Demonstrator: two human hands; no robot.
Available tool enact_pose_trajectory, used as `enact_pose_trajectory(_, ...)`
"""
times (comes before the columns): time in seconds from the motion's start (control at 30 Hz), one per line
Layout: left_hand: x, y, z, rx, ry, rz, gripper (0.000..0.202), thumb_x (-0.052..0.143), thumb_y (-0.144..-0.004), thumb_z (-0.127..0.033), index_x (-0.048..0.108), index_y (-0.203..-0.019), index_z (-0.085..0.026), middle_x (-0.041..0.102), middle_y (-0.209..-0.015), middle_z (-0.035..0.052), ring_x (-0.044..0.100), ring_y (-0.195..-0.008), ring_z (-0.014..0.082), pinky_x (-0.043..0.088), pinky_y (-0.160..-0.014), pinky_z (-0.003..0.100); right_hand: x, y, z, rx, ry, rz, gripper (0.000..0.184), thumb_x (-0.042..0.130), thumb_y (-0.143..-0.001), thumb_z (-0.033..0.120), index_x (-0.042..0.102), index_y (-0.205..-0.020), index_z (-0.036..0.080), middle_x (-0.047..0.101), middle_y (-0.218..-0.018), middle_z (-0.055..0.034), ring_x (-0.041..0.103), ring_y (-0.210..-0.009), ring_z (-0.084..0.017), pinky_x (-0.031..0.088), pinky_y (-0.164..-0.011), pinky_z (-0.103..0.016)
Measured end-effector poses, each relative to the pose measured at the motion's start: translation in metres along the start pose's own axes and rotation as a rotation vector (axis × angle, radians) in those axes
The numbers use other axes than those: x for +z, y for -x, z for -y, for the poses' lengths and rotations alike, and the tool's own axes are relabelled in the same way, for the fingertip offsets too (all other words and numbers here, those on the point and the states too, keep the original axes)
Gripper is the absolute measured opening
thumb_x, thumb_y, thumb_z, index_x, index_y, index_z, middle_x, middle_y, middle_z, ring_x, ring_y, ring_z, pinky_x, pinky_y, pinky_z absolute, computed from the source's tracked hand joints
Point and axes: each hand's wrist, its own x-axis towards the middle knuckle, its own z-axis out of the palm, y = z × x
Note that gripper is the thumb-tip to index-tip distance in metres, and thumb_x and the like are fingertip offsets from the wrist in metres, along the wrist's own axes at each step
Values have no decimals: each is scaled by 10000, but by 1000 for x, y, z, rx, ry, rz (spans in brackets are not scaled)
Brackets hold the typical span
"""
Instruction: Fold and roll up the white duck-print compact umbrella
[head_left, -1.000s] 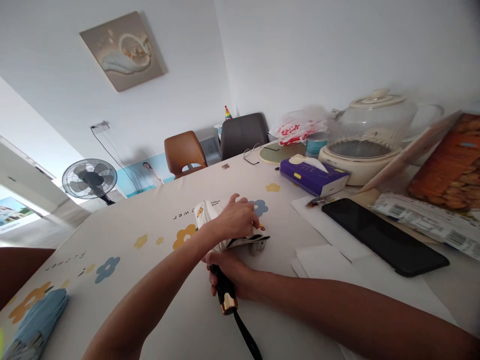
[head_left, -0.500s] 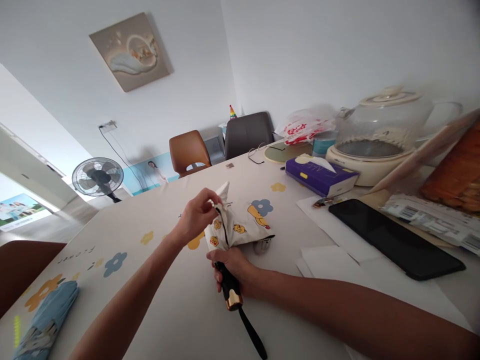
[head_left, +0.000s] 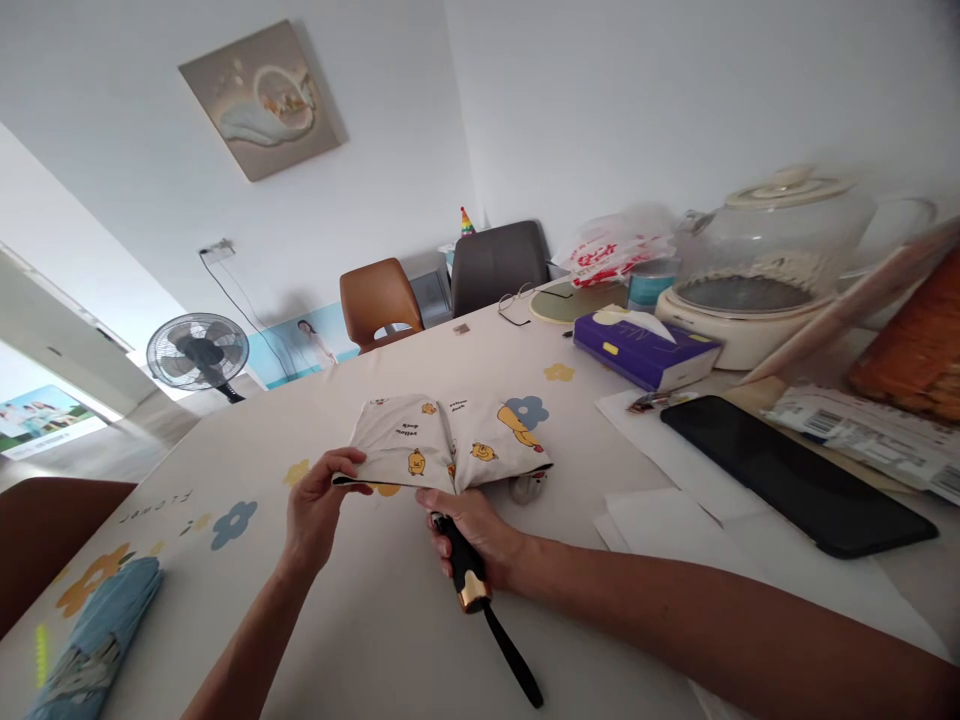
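Observation:
A folding umbrella with white canopy fabric printed with yellow ducks is held over the table. Its black handle has a gold band and a dangling black wrist strap. My right hand is wrapped round the top of the handle, the thumb against the fabric. Out to the left, my left hand pinches the edge of one canopy panel and holds it spread flat. Another panel spreads to the right of the handle. A second, light blue umbrella, folded up, lies at the table's near left.
On the right are a black phone, white papers, a purple tissue box and a glass kettle. Eyeglasses lie further back. Two chairs stand behind the table, and a fan is at left.
My left hand has moved left and down, drawing out a canopy panel that was bunched up near the middle. My right hand keeps its grip on the handle.

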Motion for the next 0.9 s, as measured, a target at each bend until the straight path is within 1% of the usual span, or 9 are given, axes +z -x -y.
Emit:
enact_pose_trajectory(0.07, -2, 2, 8, -72, 84, -37, 38, 571, -636, -132, 572, -656, -164, 573, -938, 20, 546, -785, 147, 535, -607, 267, 0, 1, 2, 27, -4, 1, 314, 593, -749, 427, 425, -652, 179, 407, -488, 69, 353, -337, -54, 359, -309, -191)
enact_pose_trajectory(0.17, -3, 1, 14, -141, 166, -65, 40, 609, -635, -171, 570, -637, -160, 573, -930, 15, 550, -766, 134, 526, -648, 275, -2, 1, 4, 98, 14, 9, 489, 487, -724, 655, 399, -611, 187, 365, -431, 65, 336, -323, -61, 340, -301, -190)
enact_pose_trajectory(0.23, -4, -1, 13, -137, 175, -72, 61, 628, -627, -179, 570, -614, -163, 573, -909, 9, 540, -786, 132, 508, -664, 255, -3, 2, 6, 132, 17, 25, 568, 386, -700, 749, 384, -587, 193, 344, -402, 58, 331, -317, -68, 324, -293, -189)
enact_pose_trajectory(0.33, -12, -4, 10, -68, 110, -57, 65, 634, -627, -167, 578, -595, -175, 564, -848, 4, 510, -794, 125, 456, -644, 208, -4, 4, 7, 159, 5, 66, 614, 290, -694, 790, 379, -571, 195, 346, -392, 46, 335, -319, -74, 325, -296, -190)
enact_pose_trajectory(0.47, -28, -6, 4, 108, -95, 40, 62, 604, -637, -146, 602, -598, -195, 576, -809, 14, 508, -800, 148, 412, -657, 226, -5, 3, 6, 143, 10, 51, 545, 380, -720, 724, 385, -586, 196, 351, -408, 52, 340, -324, -74, 328, -297, -190)
enact_pose_trajectory(0.57, -33, -6, -2, 159, -237, 110, 78, 586, -637, -160, 609, -574, -199, 596, -785, 33, 528, -792, 176, 412, -675, 263, -5, 1, 4, 122, 26, 27, 416, 483, -758, 572, 380, -606, 199, 358, -420, 62, 325, -317, -67, 323, -301, -187)
enact_pose_trajectory(0.7, -33, -7, -2, 134, -307, 148, 113, 545, -625, -162, 606, -538, -199, 610, -741, 38, 538, -734, 171, 421, -652, 267, -3, 1, 3, 74, 69, 16, 289, 508, -775, 385, 373, -603, 197, 340, -411, 74, 312, -311, -62, 331, -318, -184)
enact_pose_trajectory(0.8, -35, -11, 11, 107, -359, 187, 176, 482, -631, -151, 616, -526, -198, 632, -747, 41, 561, -750, 172, 440, -694, 283, -1, 3, 3, 49, 95, 2, 235, 478, -774, 309, 375, -596, 194, 333, -401, 74, 308, -312, -63, 328, -323, -183)
enact_pose_trajectory(0.9, -42, -16, 31, -9, -392, 74, 171, 478, -634, -175, 629, -554, -190, 647, -778, 43, 579, -806, 177, 465, -753, 303, 0, 4, 3, 49, 104, -5, 222, 459, -773, 289, 376, -592, 191, 334, -413, 73, 308, -313, -61, 325, -323, -182)
